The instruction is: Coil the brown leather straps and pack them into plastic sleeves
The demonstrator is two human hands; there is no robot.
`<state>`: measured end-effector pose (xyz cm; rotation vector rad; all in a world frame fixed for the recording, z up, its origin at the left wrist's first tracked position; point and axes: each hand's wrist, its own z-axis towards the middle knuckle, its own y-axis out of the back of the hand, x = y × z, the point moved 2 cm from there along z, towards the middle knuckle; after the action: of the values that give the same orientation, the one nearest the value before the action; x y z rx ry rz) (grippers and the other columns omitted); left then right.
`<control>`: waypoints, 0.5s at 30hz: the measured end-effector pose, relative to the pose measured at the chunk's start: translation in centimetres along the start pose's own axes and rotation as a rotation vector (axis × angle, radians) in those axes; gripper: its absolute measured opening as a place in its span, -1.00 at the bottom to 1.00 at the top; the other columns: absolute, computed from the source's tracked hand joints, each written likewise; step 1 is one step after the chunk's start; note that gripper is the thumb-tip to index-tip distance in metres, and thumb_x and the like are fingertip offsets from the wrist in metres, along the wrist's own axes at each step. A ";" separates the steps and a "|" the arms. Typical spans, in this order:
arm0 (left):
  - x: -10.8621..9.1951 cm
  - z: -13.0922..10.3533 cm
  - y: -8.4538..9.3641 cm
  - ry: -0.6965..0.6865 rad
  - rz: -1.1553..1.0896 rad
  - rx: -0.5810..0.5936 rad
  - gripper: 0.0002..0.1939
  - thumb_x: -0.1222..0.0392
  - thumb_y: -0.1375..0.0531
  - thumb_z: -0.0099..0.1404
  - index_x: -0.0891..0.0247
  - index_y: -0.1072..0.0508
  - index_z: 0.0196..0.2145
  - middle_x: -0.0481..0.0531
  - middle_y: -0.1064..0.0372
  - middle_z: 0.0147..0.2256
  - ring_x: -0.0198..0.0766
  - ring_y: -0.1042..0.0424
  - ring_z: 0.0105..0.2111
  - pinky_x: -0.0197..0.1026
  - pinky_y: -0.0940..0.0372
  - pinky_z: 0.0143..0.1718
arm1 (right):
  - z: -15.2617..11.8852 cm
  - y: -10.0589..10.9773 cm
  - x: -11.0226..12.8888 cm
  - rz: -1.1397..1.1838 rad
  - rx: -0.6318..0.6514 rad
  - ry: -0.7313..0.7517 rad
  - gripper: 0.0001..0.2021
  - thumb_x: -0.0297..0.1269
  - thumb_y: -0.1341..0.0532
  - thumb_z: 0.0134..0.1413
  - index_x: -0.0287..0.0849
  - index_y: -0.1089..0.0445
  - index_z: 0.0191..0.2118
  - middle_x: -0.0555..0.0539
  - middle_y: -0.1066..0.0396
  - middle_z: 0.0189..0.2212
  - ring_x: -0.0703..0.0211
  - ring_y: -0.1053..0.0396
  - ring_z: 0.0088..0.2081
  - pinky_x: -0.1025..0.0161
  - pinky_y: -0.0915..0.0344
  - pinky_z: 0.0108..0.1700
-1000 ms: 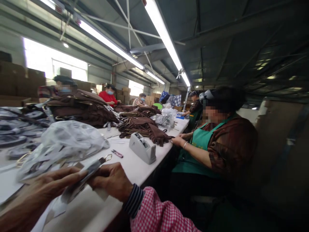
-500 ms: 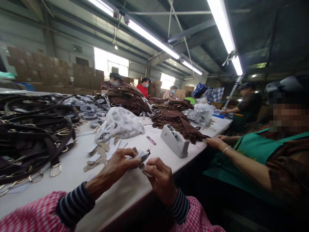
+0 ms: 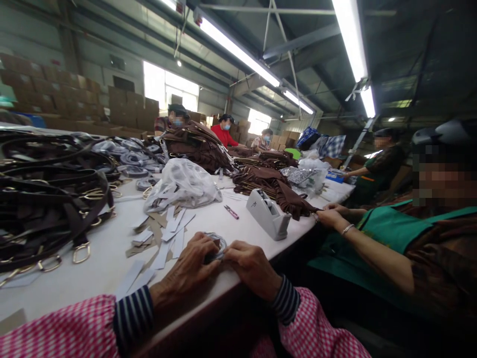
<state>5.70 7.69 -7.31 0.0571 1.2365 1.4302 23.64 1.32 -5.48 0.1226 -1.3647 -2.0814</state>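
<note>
A coiled strap [image 3: 221,243], seemingly wrapped in clear plastic, lies near the table's front edge. My left hand [image 3: 192,266] curls over its left side, fingers closed round it. From the right, my right hand [image 3: 252,267] pinches the coil's edge between thumb and fingers. Part of the coil is hidden under my left fingers. Loose white and grey card strips [image 3: 167,236] spread just beyond my left hand. A grey tape dispenser [image 3: 267,216] stands behind my right hand, with small thread snips [image 3: 231,212] to its left.
Dark straps with metal rings [image 3: 55,214] heap up on the left. A white plastic bag [image 3: 182,186], wrapped coils [image 3: 136,161] and brown fabric pieces [image 3: 261,181] cover the table's far part. On the right, a co-worker in a green apron [image 3: 387,231] holds brown fabric.
The coil has come down to the tabletop from just above it, between my hands. My fingers have shifted round it. The view has turned slightly, and more card strips show.
</note>
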 end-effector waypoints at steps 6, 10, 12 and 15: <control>-1.1 -0.2 0.4 0.039 -0.080 0.017 -0.85 0.12 -0.10 0.33 0.20 -0.35 -0.36 0.05 -0.36 -0.30 -0.08 -0.29 -0.21 -0.05 -0.22 -0.17 | 3.5 1.7 -1.2 0.297 0.147 -0.243 -0.87 -0.51 -0.45 -0.05 -0.21 -0.53 -0.38 0.05 -0.50 -0.46 0.25 -0.47 -0.38 0.37 -0.29 -0.31; -1.1 -0.2 0.0 0.173 -0.207 -0.041 -0.79 0.14 -0.17 0.23 0.18 -0.26 -0.19 0.05 -0.36 -0.23 -0.10 -0.33 -0.23 -0.08 -0.24 -0.21 | 5.6 1.4 -2.4 0.447 0.309 -0.379 -0.55 -0.47 -0.52 -0.28 -0.18 -0.44 -0.19 0.15 -0.44 -0.51 0.29 -0.42 -0.51 0.43 -0.24 -0.49; -1.0 0.0 -0.1 0.209 -0.245 -0.076 -0.76 0.13 -0.18 0.20 0.17 -0.21 -0.22 0.03 -0.34 -0.26 -0.13 -0.33 -0.28 -0.10 -0.24 -0.26 | 6.5 1.2 -2.9 0.526 0.449 -0.396 -0.58 -0.43 -0.51 -0.26 -0.18 -0.43 -0.20 0.16 -0.42 -0.53 0.32 -0.40 -0.57 0.44 -0.25 -0.55; -1.1 0.2 -0.1 0.209 -0.250 -0.101 -0.76 0.11 -0.18 0.20 0.17 -0.20 -0.23 0.02 -0.31 -0.27 -0.12 -0.33 -0.29 -0.09 -0.23 -0.26 | 7.5 1.1 -3.2 0.555 0.594 -0.432 -0.66 -0.37 -0.50 -0.26 -0.22 -0.44 -0.29 0.12 -0.42 -0.54 0.32 -0.39 -0.59 0.45 -0.27 -0.58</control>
<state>6.30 6.95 -6.65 -0.3131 1.2883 1.3001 23.58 8.75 -1.91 -0.4374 -1.9716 -1.2398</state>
